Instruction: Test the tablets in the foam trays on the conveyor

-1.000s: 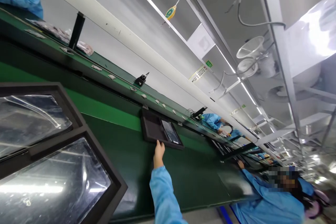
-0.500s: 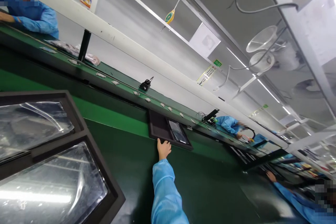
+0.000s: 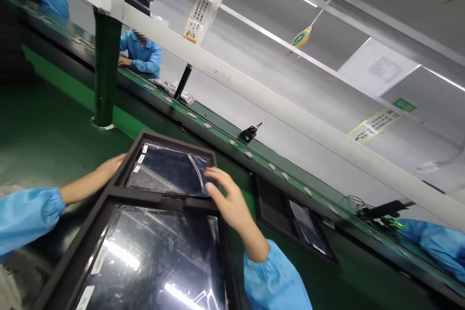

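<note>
A black tray (image 3: pixel 148 197) with two compartments lies in front of me, tilted in view. Its far compartment holds a dark flat screen panel (image 3: pixel 165 172) with a clear film and small white labels. A larger dark panel (image 3: pixel 163 256) of the same kind fills the near compartment. My left hand (image 3: pixel 109 168) grips the tray's left outer side, its fingertips partly hidden by the rim. Over the right rim reaches my right hand (image 3: pixel 230 201), thumb and fingers apart, fingertips at the right edge of the far panel. Whether they touch the panel or the tray wall I cannot tell.
Another black tray (image 3: pixel 274 198) with one panel lies beyond, to the right. Behind it runs a green conveyor belt (image 3: pixel 218 131) with several small flat packets. A green post (image 3: pixel 105 68) stands at left. Co-workers in blue sit across the line; one person's sleeve (image 3: pixel 436 242) shows at right.
My view has swung left. My right hand has left the far tray and come to the near tray's right side. My left hand has come into view at its left side.
</note>
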The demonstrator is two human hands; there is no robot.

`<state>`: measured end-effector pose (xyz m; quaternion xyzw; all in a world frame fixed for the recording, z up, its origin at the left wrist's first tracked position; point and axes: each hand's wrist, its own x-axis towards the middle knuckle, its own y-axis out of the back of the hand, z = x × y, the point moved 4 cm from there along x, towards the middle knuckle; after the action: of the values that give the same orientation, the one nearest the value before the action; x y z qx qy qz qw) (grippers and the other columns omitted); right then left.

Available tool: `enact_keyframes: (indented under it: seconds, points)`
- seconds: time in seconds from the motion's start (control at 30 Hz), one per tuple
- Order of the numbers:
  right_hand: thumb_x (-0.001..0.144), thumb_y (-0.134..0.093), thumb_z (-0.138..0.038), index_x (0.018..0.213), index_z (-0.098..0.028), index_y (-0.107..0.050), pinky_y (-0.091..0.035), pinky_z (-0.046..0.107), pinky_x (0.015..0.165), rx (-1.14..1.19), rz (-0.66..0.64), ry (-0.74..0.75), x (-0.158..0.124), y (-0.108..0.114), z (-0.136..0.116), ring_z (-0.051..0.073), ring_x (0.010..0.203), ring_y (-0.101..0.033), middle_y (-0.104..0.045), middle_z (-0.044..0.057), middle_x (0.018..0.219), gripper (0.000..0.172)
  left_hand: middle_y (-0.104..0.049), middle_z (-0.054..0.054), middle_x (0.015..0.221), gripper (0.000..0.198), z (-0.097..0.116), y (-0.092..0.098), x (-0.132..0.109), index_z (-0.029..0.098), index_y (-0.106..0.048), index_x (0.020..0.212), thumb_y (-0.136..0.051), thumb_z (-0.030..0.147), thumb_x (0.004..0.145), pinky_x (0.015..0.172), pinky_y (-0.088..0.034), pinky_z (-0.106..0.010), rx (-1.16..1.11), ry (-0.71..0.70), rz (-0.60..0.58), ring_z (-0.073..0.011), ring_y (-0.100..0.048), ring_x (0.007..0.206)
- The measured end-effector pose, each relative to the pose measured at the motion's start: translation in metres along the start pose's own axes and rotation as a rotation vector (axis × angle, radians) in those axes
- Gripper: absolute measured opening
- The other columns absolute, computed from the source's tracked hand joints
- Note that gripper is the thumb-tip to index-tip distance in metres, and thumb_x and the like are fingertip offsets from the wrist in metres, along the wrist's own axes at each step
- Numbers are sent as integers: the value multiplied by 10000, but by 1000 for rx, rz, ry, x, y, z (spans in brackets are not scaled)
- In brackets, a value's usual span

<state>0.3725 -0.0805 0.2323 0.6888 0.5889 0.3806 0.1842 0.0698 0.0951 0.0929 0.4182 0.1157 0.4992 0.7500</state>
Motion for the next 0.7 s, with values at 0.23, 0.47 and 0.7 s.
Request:
enact_keyframes:
  seconds: [0.23, 0.47, 0.7]
  points:
    - [960, -622, -379, 1142, -147, -724, -334, 474, 1223, -242, -381, 350, 15, -106, -79, 294, 1485, -354, -586, 145, 1433, 312, -647, -115, 1240, 556, 56, 24, 86, 157, -639, 1166, -242, 494, 970, 1107, -402, -362, 222, -235, 8, -242, -574, 1193]
    - [949, -630, -430, 1261, -124, -661, -315, 537, 1221, -360, -498, 353, 5, -129, -64, 359, 1511, -281, -468, 187, 1530, 438, -656, -194, 1130, 385, 77, -12, 109, 95, -697, 1044, -385, 309, 977, 952, -470, -383, 484, -248, -126, -302, -615, 1105]
    - [982, -585, -388, 1159, -107, -683, -355, 584, 1172, -482, -408, 349, 2, -133, -71, 391, 1470, -340, -509, 225, 1480, 346, -626, -201, 1163, 441, 75, -6, 102, 50, -642, 1165, -369, 356, 1004, 936, -484, -395, 574, -226, -151, -320, -593, 1131]
